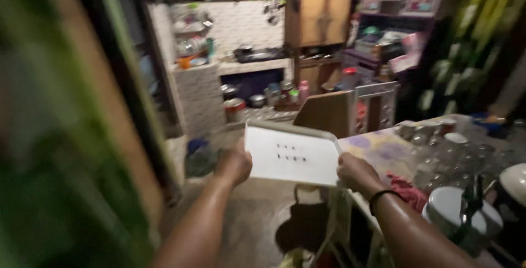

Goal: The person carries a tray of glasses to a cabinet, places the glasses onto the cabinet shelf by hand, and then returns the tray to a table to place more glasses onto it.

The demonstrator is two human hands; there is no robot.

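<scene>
Two bare hands hold a white rectangular tray [291,154] upright in mid-air, beside a cluttered surface [383,150]. The left hand [234,164] has its grip closed on the tray's left edge, the right hand [356,172] on its right edge. Nothing rests on the tray; it has not been set down anywhere.

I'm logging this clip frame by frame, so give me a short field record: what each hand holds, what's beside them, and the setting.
left hand: grips the left edge of a white tray
right hand: grips the tray's right edge; black band on the wrist
tray: held up off the table, tilted toward the camera
table: at right, patterned cloth, glass jars, red cloth
setting: dim, blurred kitchen; wooden cabinet behind
</scene>
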